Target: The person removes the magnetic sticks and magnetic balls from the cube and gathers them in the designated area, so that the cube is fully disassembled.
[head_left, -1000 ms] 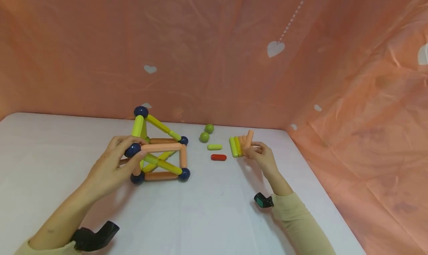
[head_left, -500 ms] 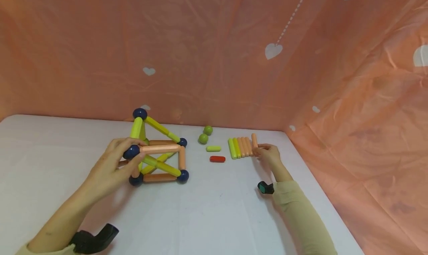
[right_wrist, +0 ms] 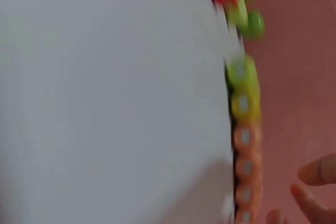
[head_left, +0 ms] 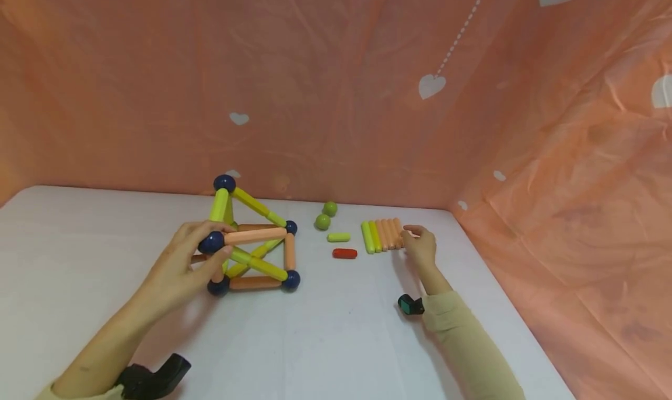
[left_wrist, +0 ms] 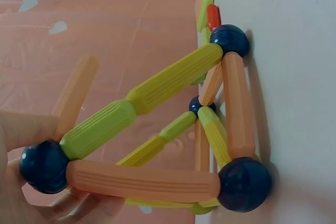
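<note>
My left hand [head_left: 181,266] pinches a navy ball [left_wrist: 44,166] at the near upper corner of a frame built from magnetic sticks and balls. Its peach, yellow and lime sticks join at several navy balls; a peach stick [head_left: 257,235] runs right from the held one. My right hand [head_left: 422,251] is at the right end of a row of magnetic sticks [head_left: 382,235], two lime-yellow and several peach, lying side by side. In the right wrist view its fingers [right_wrist: 320,170] are apart with nothing between them.
Left of the row lie a short lime stick [head_left: 338,237] and a short red stick [head_left: 345,253]. Two green balls [head_left: 322,221] sit behind them. The white table [head_left: 336,341] ends at a peach curtain [head_left: 336,97] behind and at the right.
My right hand has set a peach stick down at the right end of the row and let go of it. The left hand keeps its hold on the navy ball.
</note>
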The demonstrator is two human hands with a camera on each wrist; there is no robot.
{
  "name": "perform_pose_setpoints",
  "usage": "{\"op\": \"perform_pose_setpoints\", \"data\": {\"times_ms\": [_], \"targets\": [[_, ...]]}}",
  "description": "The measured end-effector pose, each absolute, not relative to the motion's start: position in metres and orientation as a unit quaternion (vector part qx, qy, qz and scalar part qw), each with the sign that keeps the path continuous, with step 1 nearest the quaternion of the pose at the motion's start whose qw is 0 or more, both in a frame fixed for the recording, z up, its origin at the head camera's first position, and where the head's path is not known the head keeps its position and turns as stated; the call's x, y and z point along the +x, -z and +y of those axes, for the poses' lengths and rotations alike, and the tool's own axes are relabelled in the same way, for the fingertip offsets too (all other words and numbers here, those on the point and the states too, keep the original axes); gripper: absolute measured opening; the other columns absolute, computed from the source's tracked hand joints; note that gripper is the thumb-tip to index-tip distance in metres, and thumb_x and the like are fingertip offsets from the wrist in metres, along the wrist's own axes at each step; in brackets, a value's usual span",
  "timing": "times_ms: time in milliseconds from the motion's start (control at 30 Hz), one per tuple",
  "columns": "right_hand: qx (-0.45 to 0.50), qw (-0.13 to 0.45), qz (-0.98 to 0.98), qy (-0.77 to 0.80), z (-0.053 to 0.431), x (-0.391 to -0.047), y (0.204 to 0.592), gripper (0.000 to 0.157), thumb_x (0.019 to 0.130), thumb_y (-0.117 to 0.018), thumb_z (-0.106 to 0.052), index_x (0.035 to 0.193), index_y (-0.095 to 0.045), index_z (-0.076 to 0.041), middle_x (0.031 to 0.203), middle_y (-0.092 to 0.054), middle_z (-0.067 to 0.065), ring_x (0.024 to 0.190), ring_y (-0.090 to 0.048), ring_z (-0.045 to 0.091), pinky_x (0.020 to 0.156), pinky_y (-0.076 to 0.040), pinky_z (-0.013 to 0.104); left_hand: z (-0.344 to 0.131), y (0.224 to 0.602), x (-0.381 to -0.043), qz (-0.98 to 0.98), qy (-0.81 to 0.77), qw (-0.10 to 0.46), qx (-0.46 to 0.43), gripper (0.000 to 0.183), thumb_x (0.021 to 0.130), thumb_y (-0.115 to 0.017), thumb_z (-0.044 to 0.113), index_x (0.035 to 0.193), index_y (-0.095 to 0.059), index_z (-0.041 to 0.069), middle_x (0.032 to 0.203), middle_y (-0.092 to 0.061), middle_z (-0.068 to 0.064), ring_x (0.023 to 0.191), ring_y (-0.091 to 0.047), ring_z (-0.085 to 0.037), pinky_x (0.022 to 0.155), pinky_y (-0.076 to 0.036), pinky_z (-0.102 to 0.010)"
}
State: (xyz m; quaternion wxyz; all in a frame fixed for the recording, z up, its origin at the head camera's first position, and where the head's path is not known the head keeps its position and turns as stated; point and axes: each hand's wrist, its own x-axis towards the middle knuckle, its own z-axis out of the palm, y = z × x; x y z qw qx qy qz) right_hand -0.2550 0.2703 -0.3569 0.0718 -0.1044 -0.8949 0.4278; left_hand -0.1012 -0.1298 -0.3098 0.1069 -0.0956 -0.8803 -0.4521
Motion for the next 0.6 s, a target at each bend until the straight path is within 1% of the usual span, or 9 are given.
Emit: {"op": "perform_pose_setpoints", "data": {"times_ms": [67, 133, 167, 233, 367, 400, 500, 533, 600], "targets": [[-0.089, 0.083, -0.879, -0.461, 0.257, -0.252, 0.356, 0.033, 0.091, -0.053, -0.013, 0.118, -0.062, 0.004, 0.126, -0.056, 0.023, 0.102, -0.059, 0.032, 0.064, -0.043, 0.015, -0.132, 0.31, -0.101, -0.881, 0.449, 0.107, -0.101, 0.04, 0.095, -0.06, 0.023, 0.133, -0.051, 0.012, 0.13, -0.041, -0.025, 0.113, -0.048, -0.042, 0.088, -0.047, -0.062], [-0.066, 0.085, -0.866, -0.489, 0.243, -0.249, 0.354, 0.031, 0.091, -0.055, -0.011, 0.117, -0.062, 0.005, 0.124, -0.058, 0.022, 0.099, -0.059, 0.03, 0.061, -0.043, 0.011, -0.134, 0.308, -0.101, -0.882, 0.447, 0.106, -0.102, 0.046, 0.095, -0.061, 0.025, 0.138, -0.047, 0.015, 0.13, -0.043, -0.024, 0.111, -0.051, -0.042, 0.087, -0.048, -0.062], [-0.056, 0.082, -0.86, -0.501, 0.235, -0.247, 0.353, 0.03, 0.092, -0.056, -0.01, 0.117, -0.063, 0.004, 0.124, -0.059, 0.021, 0.099, -0.059, 0.028, 0.061, -0.043, 0.01, -0.136, 0.308, -0.1, -0.883, 0.446, 0.106, -0.101, 0.049, 0.095, -0.061, 0.026, 0.14, -0.045, 0.016, 0.13, -0.043, -0.023, 0.11, -0.053, -0.042, 0.087, -0.048, -0.061], [-0.03, 0.089, -0.855, -0.509, 0.221, -0.243, 0.35, 0.028, 0.09, -0.059, -0.008, 0.114, -0.064, 0.005, 0.121, -0.06, 0.021, 0.1, -0.06, 0.029, 0.064, -0.043, 0.01, -0.138, 0.306, -0.099, -0.882, 0.449, 0.103, -0.097, 0.054, 0.094, -0.062, 0.027, 0.142, -0.041, 0.017, 0.13, -0.044, -0.023, 0.109, -0.055, -0.043, 0.086, -0.05, -0.06], [0.02, 0.085, -0.847, -0.524, 0.199, -0.234, 0.341, 0.025, 0.089, -0.063, -0.009, 0.111, -0.067, 0.002, 0.117, -0.06, 0.017, 0.103, -0.06, 0.03, 0.07, -0.045, 0.014, -0.142, 0.304, -0.096, -0.879, 0.453, 0.114, -0.092, 0.057, 0.092, -0.065, 0.027, 0.142, -0.042, 0.016, 0.131, -0.044, -0.022, 0.108, -0.057, -0.042, 0.086, -0.051, -0.056], [0.031, 0.08, -0.844, -0.529, 0.195, -0.231, 0.339, 0.025, 0.09, -0.063, -0.01, 0.111, -0.067, 0.002, 0.116, -0.061, 0.016, 0.103, -0.06, 0.029, 0.071, -0.045, 0.015, -0.142, 0.304, -0.096, -0.878, 0.454, 0.124, -0.092, 0.057, 0.091, -0.066, 0.027, 0.141, -0.043, 0.015, 0.13, -0.045, -0.021, 0.108, -0.057, -0.04, 0.087, -0.054, -0.048], [0.066, 0.065, -0.833, -0.546, 0.182, -0.224, 0.333, 0.025, 0.091, -0.063, -0.012, 0.112, -0.065, 0.001, 0.115, -0.063, 0.016, 0.1, -0.06, 0.026, 0.071, -0.048, 0.017, -0.142, 0.303, -0.095, -0.876, 0.448, 0.155, -0.086, 0.05, 0.09, -0.069, 0.026, 0.135, -0.051, 0.014, 0.125, -0.049, -0.018, 0.105, -0.058, -0.036, 0.085, -0.055, -0.04], [0.075, 0.06, -0.828, -0.552, 0.177, -0.222, 0.332, 0.025, 0.092, -0.063, -0.012, 0.112, -0.065, 0.002, 0.115, -0.063, 0.016, 0.099, -0.059, 0.024, 0.072, -0.048, 0.017, -0.142, 0.303, -0.095, -0.876, 0.447, 0.164, -0.082, 0.047, 0.089, -0.069, 0.026, 0.132, -0.054, 0.014, 0.123, -0.05, -0.017, 0.104, -0.058, -0.034, 0.083, -0.056, -0.033], [0.087, 0.049, -0.82, -0.563, 0.169, -0.218, 0.329, 0.025, 0.092, -0.062, -0.012, 0.112, -0.064, 0.002, 0.115, -0.064, 0.016, 0.096, -0.059, 0.02, 0.072, -0.05, 0.019, -0.142, 0.302, -0.095, -0.876, 0.445, 0.17, -0.072, 0.042, 0.089, -0.069, 0.028, 0.127, -0.058, 0.013, 0.12, -0.052, -0.015, 0.104, -0.057, -0.03, 0.081, -0.055, -0.028]]}}
